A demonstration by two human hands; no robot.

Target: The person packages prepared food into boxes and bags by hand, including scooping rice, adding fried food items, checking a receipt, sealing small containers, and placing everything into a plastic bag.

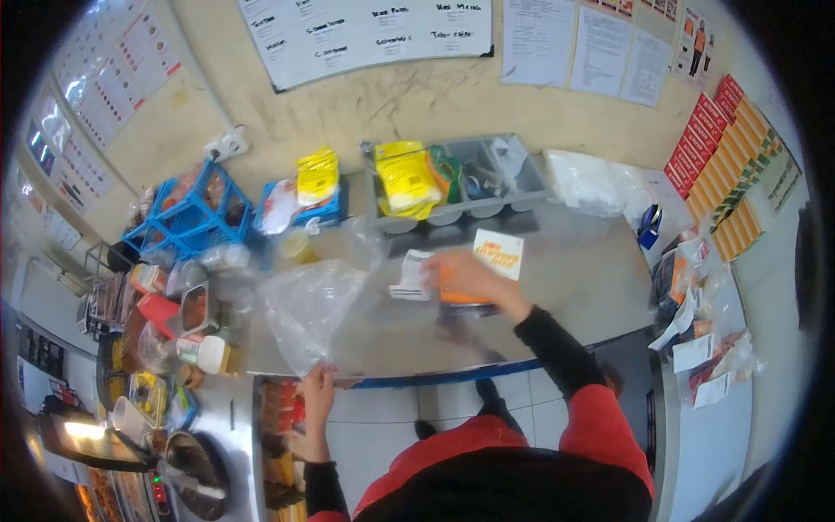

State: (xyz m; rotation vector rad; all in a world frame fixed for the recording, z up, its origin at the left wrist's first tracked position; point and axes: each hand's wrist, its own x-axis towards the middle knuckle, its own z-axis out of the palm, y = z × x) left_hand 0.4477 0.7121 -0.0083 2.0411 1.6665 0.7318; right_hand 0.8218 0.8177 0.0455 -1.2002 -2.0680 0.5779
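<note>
My left hand (318, 390) pinches the lower edge of a clear plastic bag (314, 307) at the front rim of the steel counter. The bag spreads loosely away from it across the metal. My right hand (464, 274), slightly blurred, reaches over an orange-and-white food box (499, 253) that bears printed writing. Its fingertips meet the edge of a white paper slip (412, 277) lying to the left of the box. Whether the fingers grip the slip or only touch it, I cannot tell. Part of the box is hidden under the hand.
Along the back of the steel counter (574, 274) stand a grey divided bin (450, 212) with yellow packets, a blue tray (326, 212) and blue baskets (196, 222). White plastic bags (584, 183) lie right of the bin. Bagged items with slips (691, 313) line the right side; a round black pan (196, 473) sits lower left.
</note>
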